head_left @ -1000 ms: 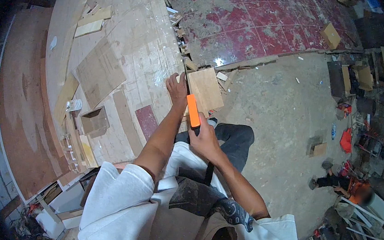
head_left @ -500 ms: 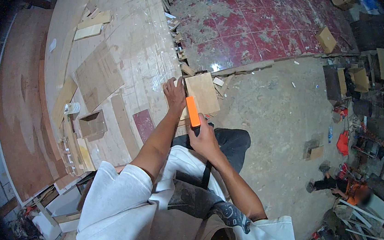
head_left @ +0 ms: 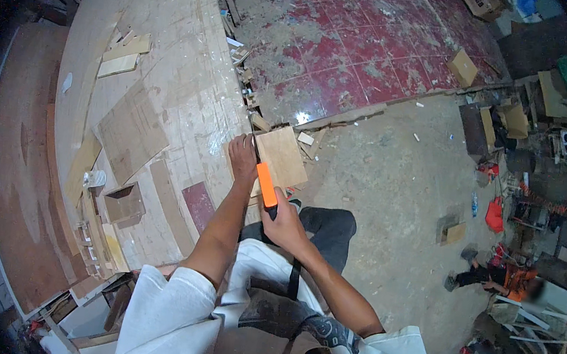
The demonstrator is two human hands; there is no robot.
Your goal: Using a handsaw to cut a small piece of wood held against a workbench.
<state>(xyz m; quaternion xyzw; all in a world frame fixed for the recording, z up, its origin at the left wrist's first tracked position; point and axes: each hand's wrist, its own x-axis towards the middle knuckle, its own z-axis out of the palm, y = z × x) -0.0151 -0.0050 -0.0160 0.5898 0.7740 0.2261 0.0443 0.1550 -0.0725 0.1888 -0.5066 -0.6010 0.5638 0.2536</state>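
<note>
My left hand (head_left: 243,156) lies on a light plywood board (head_left: 284,153) at the edge of a large pale wooden surface (head_left: 173,50), its fingers bent and close together over the board. My right hand (head_left: 282,221) is closed round the black grip of a hand tool with a long orange body (head_left: 266,182), apparently a saw. Its thin dark blade runs just to the right of my left fingers, across the board; how deep it sits is hidden.
Loose offcuts (head_left: 118,64), a small box (head_left: 124,199) and a reddish strip (head_left: 195,206) lie left. A raised red-tiled floor (head_left: 378,43) is ahead, concrete floor (head_left: 404,195) right. A co-worker (head_left: 502,280) sits among clutter at the far right. A brown panel (head_left: 23,152) borders the left.
The whole view has shifted, so my hands, board and tool appear lower and further left. The hands keep about the same position relative to each other and the board.
</note>
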